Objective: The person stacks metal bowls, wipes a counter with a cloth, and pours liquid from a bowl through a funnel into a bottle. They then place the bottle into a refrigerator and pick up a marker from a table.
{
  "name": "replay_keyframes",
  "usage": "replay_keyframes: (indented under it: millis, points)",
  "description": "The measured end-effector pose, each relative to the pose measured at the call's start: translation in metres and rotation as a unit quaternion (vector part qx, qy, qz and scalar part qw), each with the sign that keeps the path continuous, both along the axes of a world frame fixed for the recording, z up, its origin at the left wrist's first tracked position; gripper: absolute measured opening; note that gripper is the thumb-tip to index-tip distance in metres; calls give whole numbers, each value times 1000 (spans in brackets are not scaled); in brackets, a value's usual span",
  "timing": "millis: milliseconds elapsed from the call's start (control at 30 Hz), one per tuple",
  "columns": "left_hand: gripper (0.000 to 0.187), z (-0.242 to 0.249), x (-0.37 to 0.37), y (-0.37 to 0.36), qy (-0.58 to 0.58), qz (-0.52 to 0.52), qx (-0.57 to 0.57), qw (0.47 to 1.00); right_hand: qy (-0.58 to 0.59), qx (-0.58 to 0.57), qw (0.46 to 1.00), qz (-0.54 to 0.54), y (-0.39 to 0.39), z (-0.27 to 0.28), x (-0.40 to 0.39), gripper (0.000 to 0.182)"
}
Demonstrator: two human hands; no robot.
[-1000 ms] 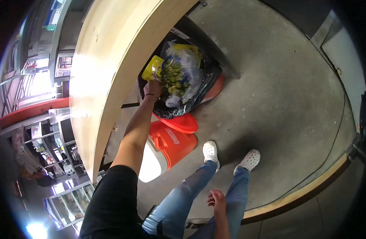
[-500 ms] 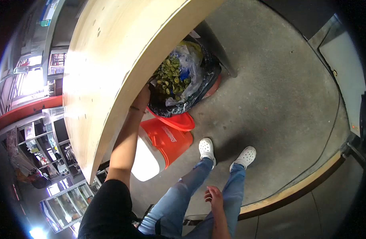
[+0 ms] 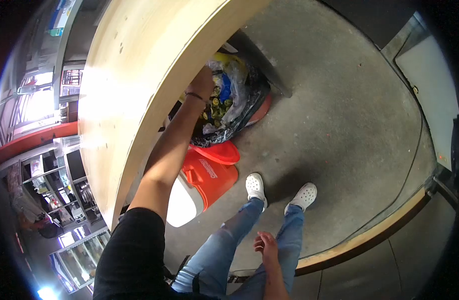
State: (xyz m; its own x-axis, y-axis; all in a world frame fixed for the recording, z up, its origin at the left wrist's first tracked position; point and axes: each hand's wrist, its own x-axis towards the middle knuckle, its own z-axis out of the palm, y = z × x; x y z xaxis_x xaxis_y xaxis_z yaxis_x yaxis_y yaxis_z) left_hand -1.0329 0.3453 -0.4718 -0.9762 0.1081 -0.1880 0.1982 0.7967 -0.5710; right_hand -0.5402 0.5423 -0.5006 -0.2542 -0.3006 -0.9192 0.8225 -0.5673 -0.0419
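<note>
Grey concrete floor (image 3: 339,115), orange cooler (image 3: 204,182), black-lined bin (image 3: 239,120), white shoes (image 3: 255,186)

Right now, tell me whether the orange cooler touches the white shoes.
Apart. The head view shows bare grey floor between the orange cooler and the nearer of the white shoes.

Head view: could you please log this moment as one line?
left hand: at top of bin bag under table | right hand: empty, by thigh | orange cooler: on floor beside bag

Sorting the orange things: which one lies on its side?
The orange cooler below the bin, white end toward the counter; the orange lid lies flat above it.
</note>
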Motion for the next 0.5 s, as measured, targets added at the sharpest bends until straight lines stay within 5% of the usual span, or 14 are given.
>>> replay_keyframes:
  millis: [67, 167, 267, 333, 400, 467, 500]
  points:
    - [15, 3, 4, -20, 85, -2, 208, 974, -6, 5, 1000, 5, 3, 3, -2, 18]
    - [21, 26, 29, -13, 153, 9, 337, 929, -12, 11, 1000, 2, 9, 3, 4, 20]
    - [29, 37, 76, -24, 190, 54, 335, 921, -9, 12, 1000, -2, 13, 4, 5, 21]
    - [35, 9, 115, -41, 342, 80, 405, 844, -12, 13, 1000, 3, 12, 5, 4, 22]
    - [28, -19, 158, -53, 415, 195, 486, 744, -16, 30, 999, 6, 12, 5, 3, 23]
    - [33, -39, 203, -65, 332, 487, 479, 650, -18, 29, 999, 14, 12, 7, 4, 23]
    - [37, -59, 220, -72, 344, 495, 486, 633, -21, 30, 999, 16, 12, 6, 3, 23]
